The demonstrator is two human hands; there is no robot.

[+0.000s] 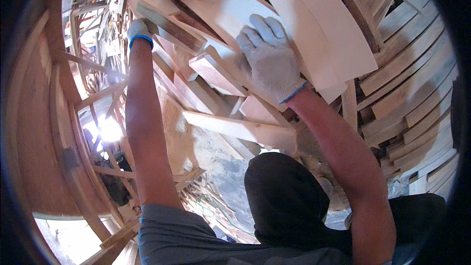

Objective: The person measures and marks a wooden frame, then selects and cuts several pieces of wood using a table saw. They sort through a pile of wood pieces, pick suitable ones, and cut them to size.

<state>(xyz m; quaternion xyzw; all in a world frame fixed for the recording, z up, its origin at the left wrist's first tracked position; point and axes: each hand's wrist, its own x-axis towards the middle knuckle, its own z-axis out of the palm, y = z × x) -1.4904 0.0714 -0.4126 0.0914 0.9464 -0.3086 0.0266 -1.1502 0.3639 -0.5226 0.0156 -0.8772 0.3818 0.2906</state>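
Observation:
Both hands wear pale knit gloves with blue cuffs. My left hand (139,30), at the upper left, is closed around the end of a weathered narrow plank (174,27), with its fingers partly hidden. Higher up to the right, my right hand (270,54) has its fingers bent over a long pale board (233,10), gripping it. A wide, curved-looking pale board (333,34) lies just beside that hand. Short pinkish-tan blocks (216,73) and a crosswise pale batten (235,126) lie below and between the hands.
Several stacked planks (407,83) fill the right side. Wooden framing and panels (46,132) stand at the left, with a bright light (110,127) behind. Sawdust (176,127), a grey floor (216,167) with scraps, and black cloth (284,191) over my lower body are below.

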